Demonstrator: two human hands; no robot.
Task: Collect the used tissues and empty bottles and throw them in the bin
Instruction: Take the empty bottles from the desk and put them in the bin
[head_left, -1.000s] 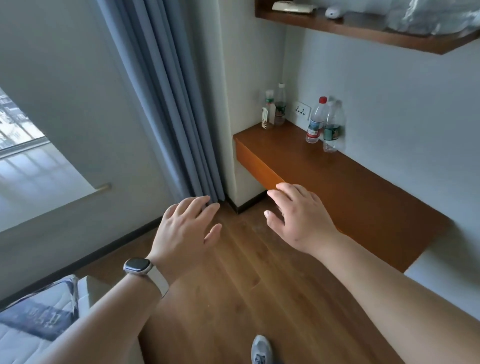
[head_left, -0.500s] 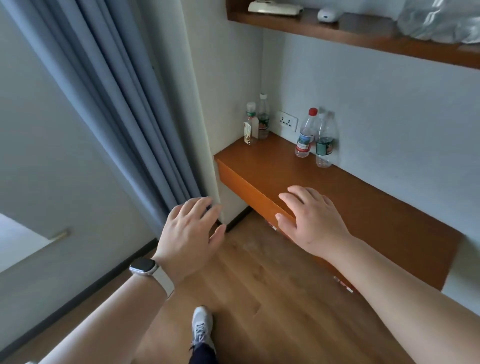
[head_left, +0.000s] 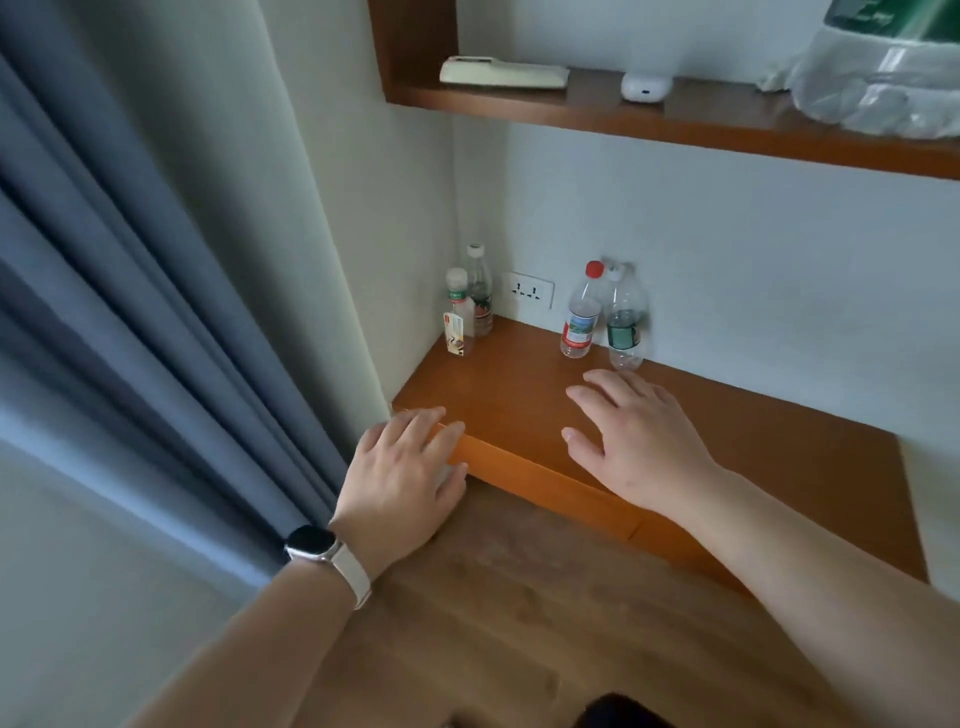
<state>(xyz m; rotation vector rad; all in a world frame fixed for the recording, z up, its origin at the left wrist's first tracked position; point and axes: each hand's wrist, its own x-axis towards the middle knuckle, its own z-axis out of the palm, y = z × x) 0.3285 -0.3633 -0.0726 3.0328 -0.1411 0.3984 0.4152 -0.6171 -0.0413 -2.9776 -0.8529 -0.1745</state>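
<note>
Several clear plastic bottles stand upright at the back of a brown wooden desk (head_left: 509, 384). A red-capped bottle (head_left: 581, 312) and a green-labelled bottle (head_left: 625, 319) stand together against the wall. In the corner are a white-capped bottle (head_left: 479, 293) and a shorter bottle with a hanging tag (head_left: 457, 317). My right hand (head_left: 631, 434) hovers open, fingers spread, over the desk just in front of the green-labelled bottle. My left hand (head_left: 402, 470), with a watch on the wrist, is open at the desk's front left corner. No tissues or bin are in view.
A grey-blue curtain (head_left: 130, 312) hangs at the left. A wall socket (head_left: 530, 290) sits between the bottle pairs. The upper wooden shelf (head_left: 675, 119) holds a flat white device, a small white case and a plastic-wrapped item. Wood floor lies below.
I have moved closer to the desk. Both hands advanced forward; the right hand went from the desk's front edge to over its top near the bottles.
</note>
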